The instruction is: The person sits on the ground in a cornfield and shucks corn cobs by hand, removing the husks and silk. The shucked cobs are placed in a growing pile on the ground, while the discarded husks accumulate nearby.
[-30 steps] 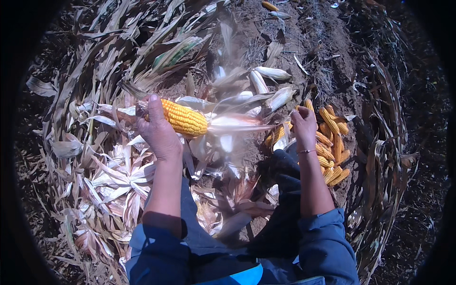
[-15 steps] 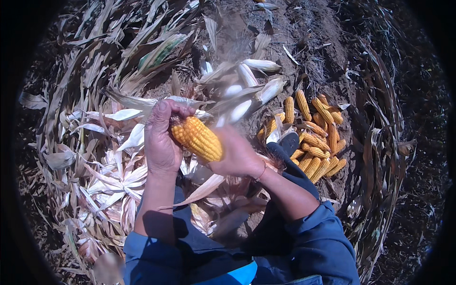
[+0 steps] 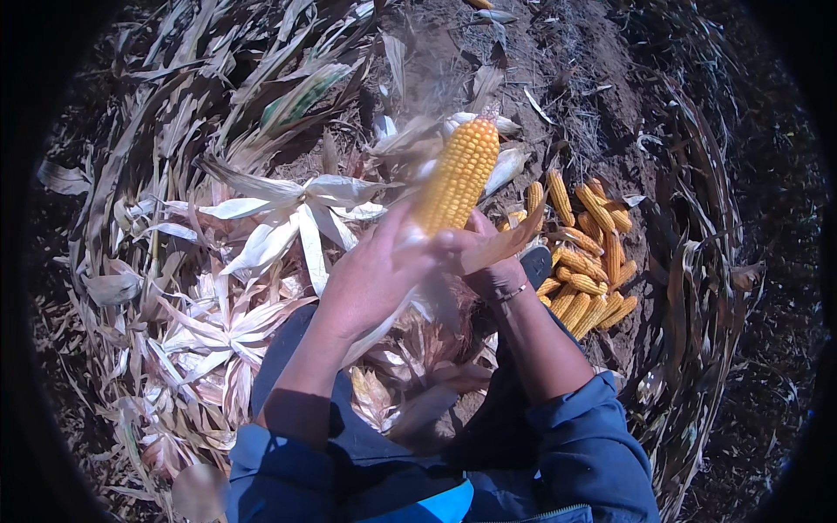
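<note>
An ear of corn (image 3: 459,170) with bare yellow kernels points away from me, its tip up and tilted slightly right. Around its lower end my left hand (image 3: 370,277) is closed, the fingers partly smeared by motion. My right hand (image 3: 495,272) grips the base from the other side, some of its fingers behind the ear. A dry strip of husk (image 3: 507,240) sticks out to the right across that hand. Below the two hands, pale husk hangs blurred, and the ear's base is hidden.
Several husked ears (image 3: 593,253) lie piled at the right, beside my dark shoe (image 3: 535,264). Opened husks (image 3: 227,336) cover the ground at the left, with a star-shaped husk (image 3: 301,202) above them. Dry stalks (image 3: 174,113) border the left; more dry leaves (image 3: 697,349) border the right.
The ear has swung from slanting down-right to standing tip away, further right. My left hand has left its upper end for its base, uncovering the star-shaped husk. My right hand has shifted right.
</note>
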Tool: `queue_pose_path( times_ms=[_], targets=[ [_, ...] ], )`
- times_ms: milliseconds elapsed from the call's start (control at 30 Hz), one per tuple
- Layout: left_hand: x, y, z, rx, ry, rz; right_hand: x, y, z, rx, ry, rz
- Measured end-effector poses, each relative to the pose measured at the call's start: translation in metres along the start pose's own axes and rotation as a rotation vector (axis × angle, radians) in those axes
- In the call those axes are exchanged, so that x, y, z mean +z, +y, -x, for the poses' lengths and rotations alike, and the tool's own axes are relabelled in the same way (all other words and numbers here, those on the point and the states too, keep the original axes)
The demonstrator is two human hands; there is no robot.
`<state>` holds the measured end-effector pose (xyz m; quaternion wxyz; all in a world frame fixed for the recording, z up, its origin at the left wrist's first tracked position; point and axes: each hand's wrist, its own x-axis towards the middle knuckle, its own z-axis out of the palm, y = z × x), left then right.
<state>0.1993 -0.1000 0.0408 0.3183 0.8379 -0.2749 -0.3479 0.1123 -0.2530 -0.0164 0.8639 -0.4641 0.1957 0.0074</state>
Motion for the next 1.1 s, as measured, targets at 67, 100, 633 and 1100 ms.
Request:
queue_pose_path(
  times_ms=[67, 100, 633, 1100],
  targets=[
    [0.001, 0.0, 0.002, 0.04, 0.006, 0.039, -0.006, 0.004, -0.006, -0.022, -0.016, -0.059],
    [0.0, 0.001, 0.004, 0.055, 0.012, 0.057, -0.001, 0.001, -0.003, -0.067, 0.062, -0.103],
    [0.02, 0.006, 0.015, 0.232, -0.087, -0.116, -0.062, -0.018, -0.003, -0.209, 0.368, -0.464],
    [0.046, -0.027, -0.014, -0.204, -0.379, 0.991, 0.005, -0.018, -0.003, -0.204, 0.066, -0.142]
  ],
)
